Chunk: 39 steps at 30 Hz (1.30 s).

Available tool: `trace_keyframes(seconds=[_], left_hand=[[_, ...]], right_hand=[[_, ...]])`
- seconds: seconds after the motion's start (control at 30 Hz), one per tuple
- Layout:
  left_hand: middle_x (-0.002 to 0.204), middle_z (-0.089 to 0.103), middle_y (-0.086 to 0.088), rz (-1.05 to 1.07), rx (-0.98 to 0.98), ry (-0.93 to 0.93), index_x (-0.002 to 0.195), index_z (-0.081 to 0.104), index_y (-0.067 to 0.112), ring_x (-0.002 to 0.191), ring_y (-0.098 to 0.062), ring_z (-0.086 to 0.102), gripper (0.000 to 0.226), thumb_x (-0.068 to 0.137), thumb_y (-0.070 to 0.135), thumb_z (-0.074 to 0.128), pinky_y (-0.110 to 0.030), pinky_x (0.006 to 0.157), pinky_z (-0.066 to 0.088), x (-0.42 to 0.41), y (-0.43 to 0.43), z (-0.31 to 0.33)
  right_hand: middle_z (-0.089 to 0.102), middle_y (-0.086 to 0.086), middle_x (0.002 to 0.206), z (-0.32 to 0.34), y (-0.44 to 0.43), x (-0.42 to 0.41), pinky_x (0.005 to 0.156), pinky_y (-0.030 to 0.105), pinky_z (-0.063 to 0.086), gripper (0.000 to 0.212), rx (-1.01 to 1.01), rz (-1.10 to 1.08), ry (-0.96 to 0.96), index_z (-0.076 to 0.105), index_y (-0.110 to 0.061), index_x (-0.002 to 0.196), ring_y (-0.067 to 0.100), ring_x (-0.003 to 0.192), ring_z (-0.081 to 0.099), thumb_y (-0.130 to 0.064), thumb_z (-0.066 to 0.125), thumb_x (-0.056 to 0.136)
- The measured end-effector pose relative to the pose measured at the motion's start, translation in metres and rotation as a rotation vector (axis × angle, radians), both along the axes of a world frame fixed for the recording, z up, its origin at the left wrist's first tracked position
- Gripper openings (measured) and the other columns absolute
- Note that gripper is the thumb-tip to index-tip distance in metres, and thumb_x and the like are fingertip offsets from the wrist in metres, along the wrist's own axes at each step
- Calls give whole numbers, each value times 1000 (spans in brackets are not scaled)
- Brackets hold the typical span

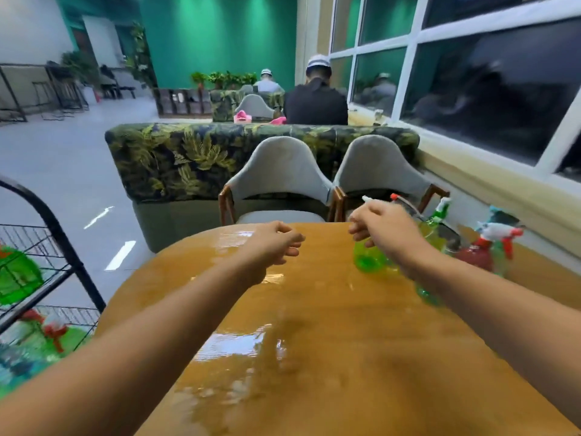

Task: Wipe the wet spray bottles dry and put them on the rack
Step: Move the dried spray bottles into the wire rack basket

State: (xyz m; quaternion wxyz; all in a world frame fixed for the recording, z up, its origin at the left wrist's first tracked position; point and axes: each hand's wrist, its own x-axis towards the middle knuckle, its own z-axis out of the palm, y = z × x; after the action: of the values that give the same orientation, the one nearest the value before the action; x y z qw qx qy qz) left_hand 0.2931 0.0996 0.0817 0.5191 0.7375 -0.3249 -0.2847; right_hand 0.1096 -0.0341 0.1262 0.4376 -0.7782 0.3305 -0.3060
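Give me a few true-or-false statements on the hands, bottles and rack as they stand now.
1. The left hand holds a cloth. False: its fingers are loosely curled and hold nothing.
2. The right hand is at the top of a green spray bottle. True.
3. A red spray bottle stands near the right edge of the table. True.
4. The rack is to the right of the table. False: it stands on the left, with a shelved bottle on it.
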Motion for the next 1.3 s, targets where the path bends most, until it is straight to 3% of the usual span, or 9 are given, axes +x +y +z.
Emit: trace_keyframes(seconds=[0.2, 0.33, 0.4, 0.57, 0.7, 0.9, 1.0, 1.1, 1.3], left_hand=[[122, 68, -4, -42, -34, 11, 129, 60, 19, 110, -17, 68, 34, 100, 31, 73, -28, 78, 53, -13, -83, 1], [119, 62, -3, -46, -47, -25, 142, 52, 19, 111, -20, 64, 49, 99, 30, 73, -35, 88, 59, -15, -134, -1], [121, 60, 0, -72, -48, -39, 148, 48, 19, 107, -15, 60, 55, 100, 33, 72, -35, 92, 56, -15, -157, -3], [133, 57, -1, -129, -62, -35, 155, 38, 18, 100, -8, 57, 58, 105, 31, 64, -21, 75, 44, -20, -202, -7], [148, 54, -6, -192, -32, -55, 160, 35, 22, 122, -19, 58, 61, 106, 29, 62, -27, 88, 47, -20, -222, -15], [125, 68, -4, -210, 10, -294, 134, 64, 16, 107, -15, 65, 31, 104, 24, 66, -29, 83, 55, -22, -210, -31], [111, 72, -3, -220, 42, -318, 123, 71, 15, 102, -17, 69, 29, 102, 34, 71, -28, 78, 57, -25, -190, -30], [106, 72, -5, -224, 77, -257, 112, 74, 13, 97, -17, 67, 31, 99, 41, 74, -25, 75, 52, -22, -160, -20], [107, 77, -7, -162, 141, -98, 104, 81, 16, 96, -20, 66, 28, 96, 42, 74, -31, 76, 47, 2, -72, -2]], right_hand=[[75, -8, 87, 9, -91, -33, 80, 42, 58, 12, -349, -186, 198, 72, -28, 85, 18, 87, 69, -28, 62, 92], [72, -4, 96, 11, -142, -53, 72, 34, 48, 8, -510, -242, 440, 70, -28, 96, 20, 87, 64, -31, 64, 92], [73, -2, 97, 11, -159, -61, 70, 34, 55, 16, -531, -246, 582, 68, -27, 101, 20, 80, 66, -39, 64, 92], [69, 3, 84, 7, -168, -78, 52, 31, 49, 31, -452, -165, 841, 61, -24, 105, 20, 68, 66, -51, 70, 92], [63, 1, 78, 0, -172, -83, 53, 32, 36, 31, -484, -96, 892, 62, -19, 89, 15, 71, 60, -44, 80, 86], [64, 4, 69, 4, -165, -79, 51, 29, 40, 19, -460, -45, 878, 60, -16, 76, 19, 62, 62, -23, 77, 83], [74, 5, 69, 9, -154, -77, 56, 36, 59, 9, -348, 23, 822, 65, -19, 94, 22, 59, 72, -17, 70, 86], [76, -2, 81, 15, -139, -70, 76, 40, 63, 24, -332, 62, 769, 66, -28, 112, 14, 71, 74, -20, 67, 90], [74, 14, 92, 21, -91, -38, 58, 32, 57, 29, -25, 218, 627, 70, -29, 115, 23, 68, 71, -12, 61, 94]])
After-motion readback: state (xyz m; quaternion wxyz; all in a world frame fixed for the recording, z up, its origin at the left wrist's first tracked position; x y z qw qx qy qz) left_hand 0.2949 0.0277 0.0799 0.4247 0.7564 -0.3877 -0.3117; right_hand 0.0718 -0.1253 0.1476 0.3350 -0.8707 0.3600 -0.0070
